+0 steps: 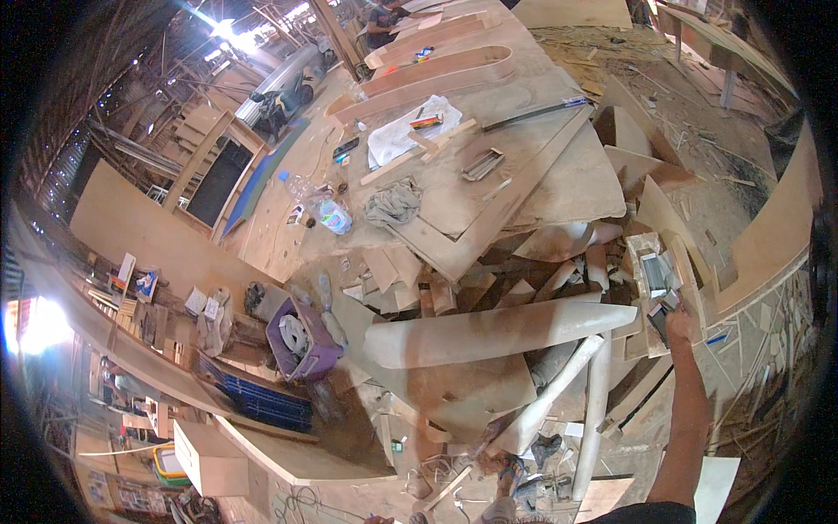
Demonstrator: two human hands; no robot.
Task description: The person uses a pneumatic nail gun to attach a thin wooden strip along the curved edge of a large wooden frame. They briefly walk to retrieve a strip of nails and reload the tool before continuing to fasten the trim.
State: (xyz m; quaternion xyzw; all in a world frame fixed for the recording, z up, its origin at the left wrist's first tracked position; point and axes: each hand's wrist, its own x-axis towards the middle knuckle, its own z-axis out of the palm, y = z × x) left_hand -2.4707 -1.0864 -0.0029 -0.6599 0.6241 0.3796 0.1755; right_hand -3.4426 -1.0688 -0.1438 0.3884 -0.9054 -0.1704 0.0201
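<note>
At the right, my right arm reaches out to a shallow wooden box (643,244) that holds several grey, metallic-looking pieces (656,273). My right hand (682,326) is at the box's near end, its fingers closed beside a dark flat piece (657,320); whether they grip that piece is too small to tell. My left hand cannot be made out; only a small skin-toned shape shows at the lower edge. Left of the box lies a long whitish curved panel (497,334), above a heap of wood offcuts (445,295).
A large worktable (559,175) carries a grey rag (393,203), a plastic bottle (334,217), a white cloth (410,131) and wooden strips. A purple crate (321,356) stands to the left. Whitish tubes (594,393) lean near my feet, and scraps litter the floor.
</note>
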